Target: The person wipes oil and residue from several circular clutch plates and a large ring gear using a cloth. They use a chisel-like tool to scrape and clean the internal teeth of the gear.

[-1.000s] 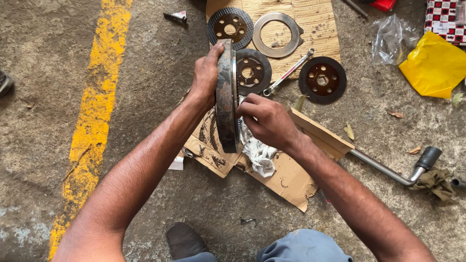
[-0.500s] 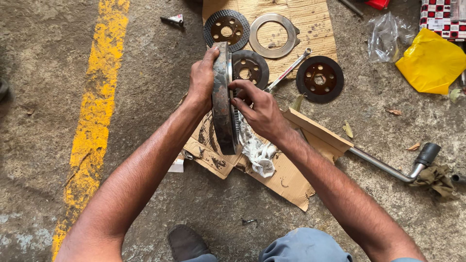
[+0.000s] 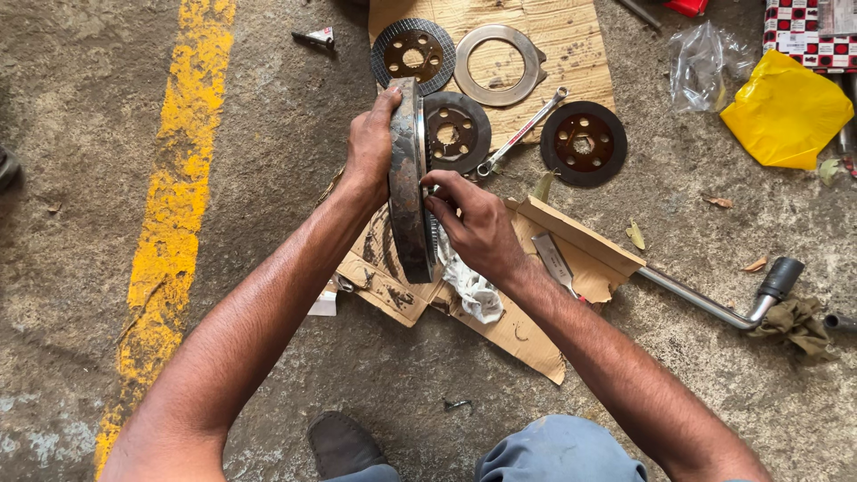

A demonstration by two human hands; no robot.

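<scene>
Rusty disc on edge between left hand and right hand.

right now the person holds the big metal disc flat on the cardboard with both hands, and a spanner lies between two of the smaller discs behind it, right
Not quite. In the head view the big metal disc stands on edge, upright, not flat: the left hand grips its top rim and the right hand works at its face. The spanner does lie between two smaller discs on the cardboard.
</scene>
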